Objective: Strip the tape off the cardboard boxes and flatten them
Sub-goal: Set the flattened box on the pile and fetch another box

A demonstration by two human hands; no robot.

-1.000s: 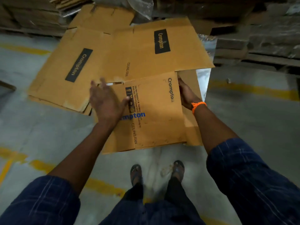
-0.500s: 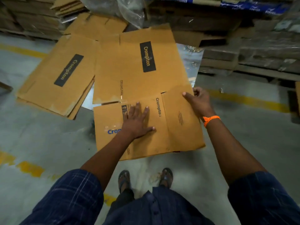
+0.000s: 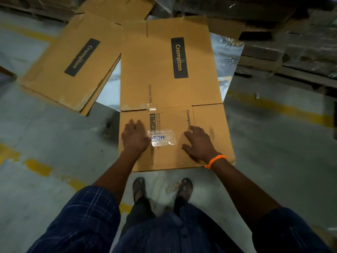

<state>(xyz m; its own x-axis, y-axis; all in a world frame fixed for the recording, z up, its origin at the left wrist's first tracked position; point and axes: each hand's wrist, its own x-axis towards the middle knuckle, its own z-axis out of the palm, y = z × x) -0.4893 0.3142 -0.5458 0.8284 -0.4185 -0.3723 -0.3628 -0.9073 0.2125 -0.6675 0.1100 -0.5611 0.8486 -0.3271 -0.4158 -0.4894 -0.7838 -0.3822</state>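
Note:
A brown Crompton cardboard box [image 3: 169,88] lies flat on the concrete floor in front of my feet. Its near flaps [image 3: 211,136] are folded down flat. My left hand [image 3: 135,137] presses palm-down on the left flap with fingers spread. My right hand [image 3: 198,145], with an orange band at the wrist, presses flat on the flap to the right. Between the two hands a strip of clear tape [image 3: 163,138] sticks to the cardboard over blue print. A shorter bit of tape [image 3: 152,106] sits on the fold line.
A stack of flattened Crompton boxes [image 3: 73,63] lies to the left, more cardboard [image 3: 116,8] behind it. Shiny plastic sheet [image 3: 226,57] shows under the box on the right. Wooden pallets [image 3: 291,52] stand at the right rear. Yellow floor lines [image 3: 280,108] run across. My sandalled feet [image 3: 162,187] stand just behind the box.
The box has dropped flat onto the floor. My right hand has come off the flap's far edge and now presses down on it. My left hand slid a little left.

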